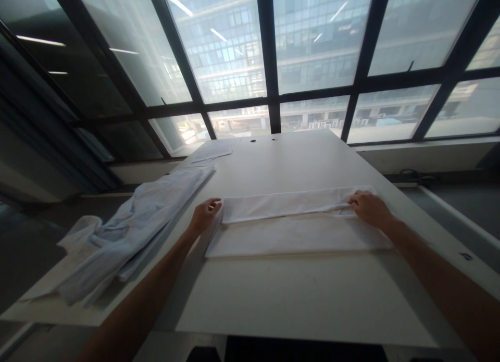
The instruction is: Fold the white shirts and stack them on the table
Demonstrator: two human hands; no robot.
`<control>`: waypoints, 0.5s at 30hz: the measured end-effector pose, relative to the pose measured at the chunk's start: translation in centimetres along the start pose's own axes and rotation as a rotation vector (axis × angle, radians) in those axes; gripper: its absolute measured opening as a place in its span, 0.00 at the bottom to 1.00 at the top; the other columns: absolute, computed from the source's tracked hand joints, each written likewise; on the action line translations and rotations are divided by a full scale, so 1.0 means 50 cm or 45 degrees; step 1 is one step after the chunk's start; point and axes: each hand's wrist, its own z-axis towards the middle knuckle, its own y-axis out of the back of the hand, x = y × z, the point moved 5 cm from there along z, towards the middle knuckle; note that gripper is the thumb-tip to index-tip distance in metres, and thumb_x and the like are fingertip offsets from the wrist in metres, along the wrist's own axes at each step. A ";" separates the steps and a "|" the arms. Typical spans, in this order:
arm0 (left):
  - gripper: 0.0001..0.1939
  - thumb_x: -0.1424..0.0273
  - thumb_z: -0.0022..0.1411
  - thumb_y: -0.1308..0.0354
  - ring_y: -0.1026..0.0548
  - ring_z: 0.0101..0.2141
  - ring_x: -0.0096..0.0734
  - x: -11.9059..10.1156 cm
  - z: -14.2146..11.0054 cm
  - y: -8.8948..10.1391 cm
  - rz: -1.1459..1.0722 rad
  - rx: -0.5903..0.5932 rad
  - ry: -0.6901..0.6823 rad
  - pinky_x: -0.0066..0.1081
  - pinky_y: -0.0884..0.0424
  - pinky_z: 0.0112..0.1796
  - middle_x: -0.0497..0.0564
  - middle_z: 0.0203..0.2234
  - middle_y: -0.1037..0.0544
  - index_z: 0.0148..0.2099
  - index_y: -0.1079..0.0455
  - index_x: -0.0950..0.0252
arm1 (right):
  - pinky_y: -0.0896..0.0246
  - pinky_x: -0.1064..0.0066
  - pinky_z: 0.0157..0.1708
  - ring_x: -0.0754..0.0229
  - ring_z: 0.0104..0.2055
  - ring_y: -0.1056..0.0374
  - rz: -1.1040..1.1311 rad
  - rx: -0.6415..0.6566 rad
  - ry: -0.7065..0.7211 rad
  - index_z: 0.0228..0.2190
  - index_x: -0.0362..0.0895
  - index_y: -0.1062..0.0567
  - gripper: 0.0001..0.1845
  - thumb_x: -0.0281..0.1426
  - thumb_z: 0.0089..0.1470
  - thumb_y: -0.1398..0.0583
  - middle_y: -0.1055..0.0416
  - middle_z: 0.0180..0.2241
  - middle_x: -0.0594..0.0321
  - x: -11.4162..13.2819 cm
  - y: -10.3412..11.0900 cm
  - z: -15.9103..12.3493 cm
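A crumpled pale blue garment point(128, 232) lies along the left edge of a white table point(297, 299), partly hanging over it. Just beside it, the person's left hand point(205, 214) pinches the left end of a folded white cloth point(292, 224), fingers curled on the upper fold. The cloth lies flat across the middle of the table, its top layer folded toward the person. The right hand point(369, 207) presses the cloth's right end, fingers bent over the fold. Large dark-framed windows point(269, 54) stand behind the table.
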 end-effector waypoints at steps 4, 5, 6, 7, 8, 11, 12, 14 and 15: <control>0.30 0.55 0.57 0.40 0.21 0.31 0.36 0.018 0.039 -0.025 -0.110 -0.011 0.176 0.30 0.28 0.34 0.51 0.29 0.19 0.56 0.26 0.69 | 0.40 0.66 0.44 0.53 0.44 0.28 -0.034 -0.002 -0.003 0.37 0.44 0.17 0.18 0.29 0.63 0.47 0.22 0.43 0.54 0.000 -0.007 0.001; 0.30 0.56 0.56 0.39 0.21 0.30 0.36 0.018 0.047 -0.032 -0.158 0.012 0.194 0.29 0.29 0.33 0.51 0.29 0.19 0.57 0.27 0.69 | 0.40 0.66 0.44 0.53 0.45 0.28 -0.038 -0.006 -0.003 0.37 0.44 0.17 0.18 0.29 0.63 0.47 0.22 0.43 0.54 0.000 -0.008 0.001; 0.31 0.57 0.56 0.38 0.21 0.30 0.35 0.018 0.055 -0.038 -0.214 0.031 0.215 0.29 0.29 0.32 0.51 0.29 0.18 0.57 0.27 0.70 | 0.40 0.67 0.45 0.53 0.46 0.28 -0.038 -0.012 -0.005 0.38 0.44 0.17 0.18 0.29 0.63 0.47 0.22 0.43 0.54 0.000 -0.009 0.001; 0.31 0.58 0.55 0.37 0.22 0.29 0.34 0.018 0.061 -0.045 -0.271 0.046 0.240 0.28 0.29 0.31 0.51 0.30 0.18 0.58 0.28 0.69 | 0.40 0.67 0.45 0.53 0.46 0.29 -0.036 -0.016 -0.008 0.38 0.44 0.17 0.18 0.29 0.63 0.47 0.22 0.43 0.54 0.000 -0.010 0.001; 0.31 0.59 0.55 0.37 0.22 0.29 0.34 0.020 0.066 -0.050 -0.319 0.054 0.269 0.28 0.29 0.31 0.52 0.31 0.18 0.58 0.28 0.69 | 0.40 0.67 0.46 0.53 0.47 0.29 -0.031 -0.015 -0.012 0.38 0.44 0.17 0.17 0.29 0.63 0.47 0.22 0.43 0.54 0.000 -0.011 0.001; 0.26 0.62 0.56 0.36 0.21 0.31 0.35 0.025 0.079 -0.060 -0.276 0.014 0.333 0.28 0.28 0.32 0.52 0.32 0.17 0.56 0.27 0.68 | 0.40 0.66 0.46 0.53 0.47 0.29 -0.024 0.006 -0.029 0.39 0.44 0.17 0.17 0.29 0.63 0.47 0.22 0.44 0.54 -0.001 -0.012 0.002; 0.24 0.62 0.58 0.37 0.21 0.32 0.35 0.025 0.081 -0.061 -0.193 0.003 0.329 0.29 0.28 0.33 0.53 0.33 0.17 0.55 0.26 0.67 | 0.40 0.66 0.46 0.53 0.48 0.29 -0.028 0.010 -0.034 0.40 0.44 0.17 0.17 0.29 0.63 0.47 0.22 0.44 0.54 0.000 -0.011 0.001; 0.21 0.63 0.61 0.38 0.20 0.35 0.37 0.020 0.083 -0.067 0.014 0.032 0.285 0.31 0.26 0.38 0.53 0.35 0.18 0.54 0.25 0.66 | 0.40 0.65 0.46 0.53 0.48 0.29 -0.041 0.013 -0.035 0.40 0.44 0.17 0.18 0.29 0.64 0.47 0.22 0.45 0.53 0.003 -0.007 0.000; 0.20 0.64 0.63 0.39 0.20 0.36 0.38 0.015 0.081 -0.069 0.120 0.052 0.253 0.33 0.26 0.41 0.54 0.36 0.18 0.54 0.25 0.66 | 0.40 0.65 0.47 0.52 0.48 0.29 -0.047 0.016 -0.034 0.40 0.44 0.17 0.18 0.29 0.64 0.47 0.22 0.45 0.53 0.005 -0.004 -0.001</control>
